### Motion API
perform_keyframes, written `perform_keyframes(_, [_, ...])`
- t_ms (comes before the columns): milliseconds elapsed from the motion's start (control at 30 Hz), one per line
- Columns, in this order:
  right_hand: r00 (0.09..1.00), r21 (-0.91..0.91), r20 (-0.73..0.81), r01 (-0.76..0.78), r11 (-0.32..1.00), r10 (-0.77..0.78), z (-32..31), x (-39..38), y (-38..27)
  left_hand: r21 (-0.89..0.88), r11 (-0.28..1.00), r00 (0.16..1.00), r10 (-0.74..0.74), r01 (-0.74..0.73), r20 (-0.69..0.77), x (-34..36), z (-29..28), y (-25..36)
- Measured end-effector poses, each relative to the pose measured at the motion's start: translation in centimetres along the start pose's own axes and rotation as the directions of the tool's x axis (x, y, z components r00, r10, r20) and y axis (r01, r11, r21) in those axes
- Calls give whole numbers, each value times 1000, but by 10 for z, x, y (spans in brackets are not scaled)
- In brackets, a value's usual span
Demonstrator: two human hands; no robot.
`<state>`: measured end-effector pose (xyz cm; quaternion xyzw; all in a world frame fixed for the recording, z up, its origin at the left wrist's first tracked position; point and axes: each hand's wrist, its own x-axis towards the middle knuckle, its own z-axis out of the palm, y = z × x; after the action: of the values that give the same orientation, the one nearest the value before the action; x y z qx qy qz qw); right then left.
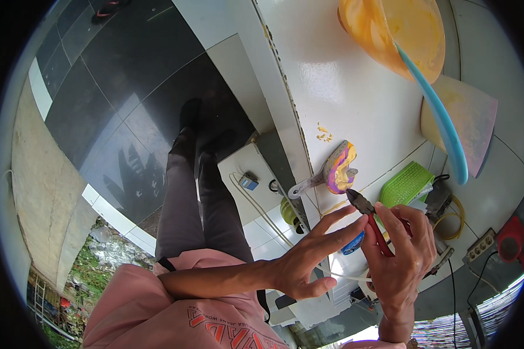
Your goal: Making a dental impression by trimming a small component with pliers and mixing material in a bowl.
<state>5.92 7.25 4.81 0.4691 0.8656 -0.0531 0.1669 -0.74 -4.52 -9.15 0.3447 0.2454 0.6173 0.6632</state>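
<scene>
My right hand (403, 250) is closed around red-handled cutting pliers (374, 227), their dark jaws angled up-left. My left hand (303, 262) has its fingers apart, two fingertips near the pliers' head; whether they touch is hard to tell. Just above the jaws, a dental impression tray (340, 168) filled with purple and yellow material lies on the white tiled counter (317, 81), handle toward the left. Yellow crumbs (324, 132) sit above it. A blue round object (352, 245) is partly hidden behind my left fingers.
A yellow mixing bowl (419, 29) with a blue spatula (439, 116) and a translucent container (471, 116) occupy the upper counter. At right are a green basket (402, 183), coiled yellow hose, power strip (482, 246) and red object (509, 244). My legs stand below the counter's left edge.
</scene>
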Motion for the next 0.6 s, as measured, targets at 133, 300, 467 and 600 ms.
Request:
perform_keyframes(133, [998, 31, -36, -57, 998, 58, 3, -9, 5, 34, 999, 1000, 5, -6, 17, 0, 1, 0])
perform_keyframes(300, [994, 72, -54, -95, 993, 99, 6, -14, 9, 29, 1000, 1000, 9, -10, 12, 2, 0, 0])
perform_keyframes(467, [938, 371, -25, -313, 875, 346, 17, -25, 16, 42, 998, 995, -36, 40, -93, 5, -2, 14])
perform_keyframes(600, [915, 406, -34, -355, 842, 402, 31, -40, 24, -22, 978, 927, -203, 207, -315, 0, 1, 10])
